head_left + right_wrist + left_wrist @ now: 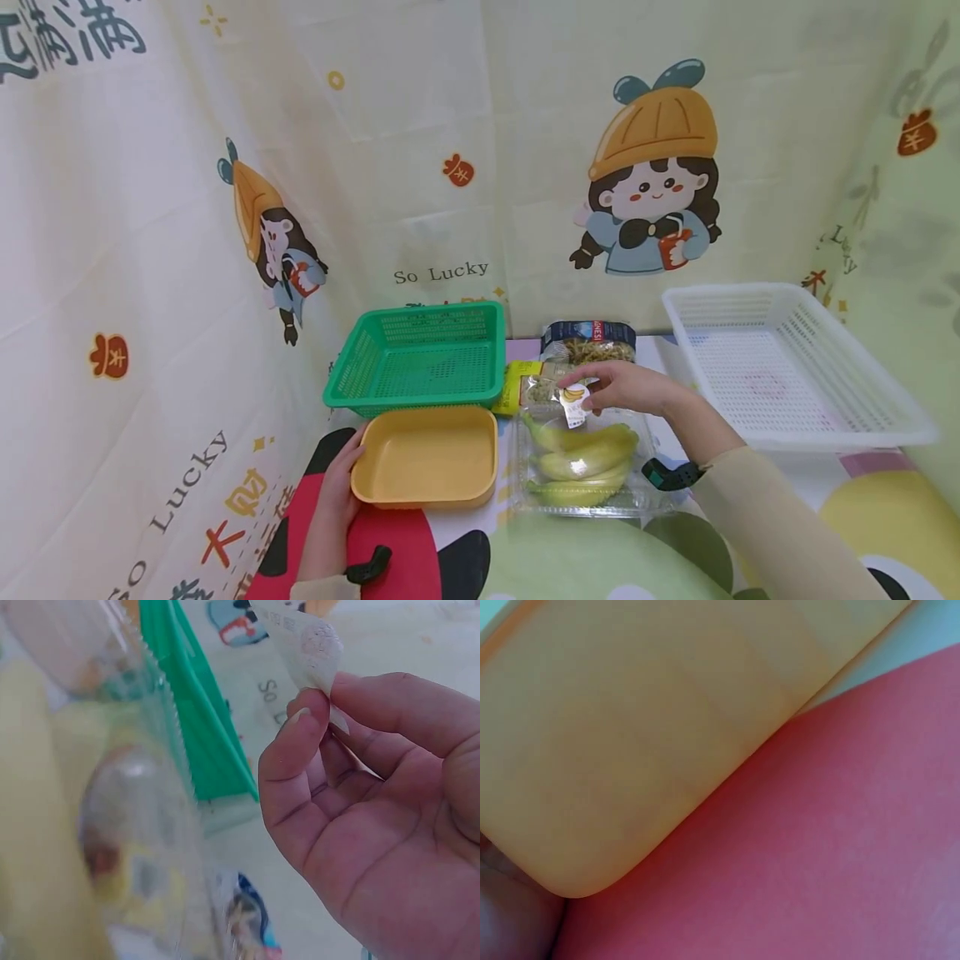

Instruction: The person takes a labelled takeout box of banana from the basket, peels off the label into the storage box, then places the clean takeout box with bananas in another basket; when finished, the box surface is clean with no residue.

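Observation:
My right hand [618, 388] pinches a small white label [574, 403] with a banana picture between thumb and forefinger. In the right wrist view the label [309, 646] shows its pale, bent back. Just below the hand lies a clear plastic box [651, 492] of yellow-green bananas [585, 457]. At the left side of a yellow tub [423, 457] rests my left hand [341, 487], its fingers along the outer wall near the rim. Close up in the left wrist view, the tub's side [645, 742] fills the upper left, with part of the hand at the lower corner.
A green basket [416, 354] stands behind the tub, against the curtain. Behind the bananas lie a yellow-ended packet [516, 385] and a dark-blue-topped bag [591, 340] of dried food. A white basket [757, 375] stands at the right. A patterned cloth covers the table.

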Motion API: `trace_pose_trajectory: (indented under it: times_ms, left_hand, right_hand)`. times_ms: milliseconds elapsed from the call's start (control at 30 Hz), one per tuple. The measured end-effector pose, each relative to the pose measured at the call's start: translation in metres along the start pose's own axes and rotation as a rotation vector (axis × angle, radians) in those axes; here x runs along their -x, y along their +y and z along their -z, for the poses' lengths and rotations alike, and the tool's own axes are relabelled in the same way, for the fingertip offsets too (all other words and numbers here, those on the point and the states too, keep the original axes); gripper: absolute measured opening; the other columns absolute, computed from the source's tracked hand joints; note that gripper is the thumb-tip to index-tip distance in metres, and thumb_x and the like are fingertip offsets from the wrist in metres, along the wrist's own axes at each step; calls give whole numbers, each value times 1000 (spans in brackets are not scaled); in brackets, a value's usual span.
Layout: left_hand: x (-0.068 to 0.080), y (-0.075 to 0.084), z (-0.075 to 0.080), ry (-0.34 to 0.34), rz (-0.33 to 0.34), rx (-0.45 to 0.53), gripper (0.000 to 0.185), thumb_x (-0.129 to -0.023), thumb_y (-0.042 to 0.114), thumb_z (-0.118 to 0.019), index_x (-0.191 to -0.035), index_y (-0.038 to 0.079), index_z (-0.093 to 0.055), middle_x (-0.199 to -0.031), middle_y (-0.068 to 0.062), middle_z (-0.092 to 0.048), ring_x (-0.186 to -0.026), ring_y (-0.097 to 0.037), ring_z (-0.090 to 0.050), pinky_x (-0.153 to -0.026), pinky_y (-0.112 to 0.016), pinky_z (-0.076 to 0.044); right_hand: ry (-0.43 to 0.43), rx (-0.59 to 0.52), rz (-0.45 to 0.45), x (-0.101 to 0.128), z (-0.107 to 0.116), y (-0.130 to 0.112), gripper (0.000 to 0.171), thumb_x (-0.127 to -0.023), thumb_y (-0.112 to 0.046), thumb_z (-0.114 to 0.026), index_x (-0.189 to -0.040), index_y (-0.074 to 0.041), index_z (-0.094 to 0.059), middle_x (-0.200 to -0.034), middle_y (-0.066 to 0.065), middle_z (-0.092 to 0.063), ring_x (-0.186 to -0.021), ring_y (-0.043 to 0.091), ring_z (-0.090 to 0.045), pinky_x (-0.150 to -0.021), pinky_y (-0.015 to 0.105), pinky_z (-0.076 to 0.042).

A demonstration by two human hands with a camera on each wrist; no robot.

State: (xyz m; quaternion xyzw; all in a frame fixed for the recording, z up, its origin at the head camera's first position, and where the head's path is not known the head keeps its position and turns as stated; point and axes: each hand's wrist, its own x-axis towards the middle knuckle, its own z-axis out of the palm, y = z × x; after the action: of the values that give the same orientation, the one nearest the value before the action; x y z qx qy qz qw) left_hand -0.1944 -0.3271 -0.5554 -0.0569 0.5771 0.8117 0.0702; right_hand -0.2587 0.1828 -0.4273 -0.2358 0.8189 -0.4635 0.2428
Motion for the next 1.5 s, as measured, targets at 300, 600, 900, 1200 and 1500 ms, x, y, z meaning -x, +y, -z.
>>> trace_pose_trajectory:
  times_ms: [300, 600, 900, 1200, 1500]
  left_hand:
    - [-4, 0, -2, -57, -27, 50, 55, -109, 25, -31, -160, 17, -14, -168, 0, -6, -145, -10, -30, -105, -15, -43]
    - [-5, -1, -3, -21, -12, 12, 52, -109, 26, -30, -160, 20, -18, -165, 1, -14, -124, 4, -49, -101, -14, -45]
    - [-4, -3, 1, -4, -26, -5, 53, -108, 30, -34, -159, 19, -21, -163, 0, -19, -125, 3, -50, -102, -15, -45]
    - [-4, -5, 0, 35, -46, -46, 54, -107, 32, -37, -158, 19, -25, -163, -2, -23, -126, -1, -50, -100, -17, -47]
    - [-5, -5, 1, 52, -31, -42, 50, -108, 30, -36, -157, 22, -29, -162, 2, -25, -131, -5, -44, -100, -16, -47]
  right_hand:
    - [-43, -48, 50, -42, -18, -26, 39, -91, -21, -69, -130, -24, -64, -123, 6, -61, -89, 30, -63, -86, 50, -53]
    - [-123, -117, 63, -81, -59, -49, 36, -92, -15, -68, -125, -27, -67, -98, 8, -62, -80, 29, -56, -78, 46, -53]
    - [-186, -194, 37, -117, -98, -63, 33, -90, -12, -70, -123, -19, -68, -101, 7, -62, -75, 21, -53, -69, 36, -49]
    - [-221, -219, 41, -139, -132, -64, 29, -90, -8, -69, -117, -17, -69, -115, 6, -65, -87, 16, -60, -77, 31, -56]
    - [-215, -172, 18, -149, -149, -68, 26, -90, -13, -69, -115, -20, -72, -115, 1, -65, -87, 17, -60, -78, 29, -57]
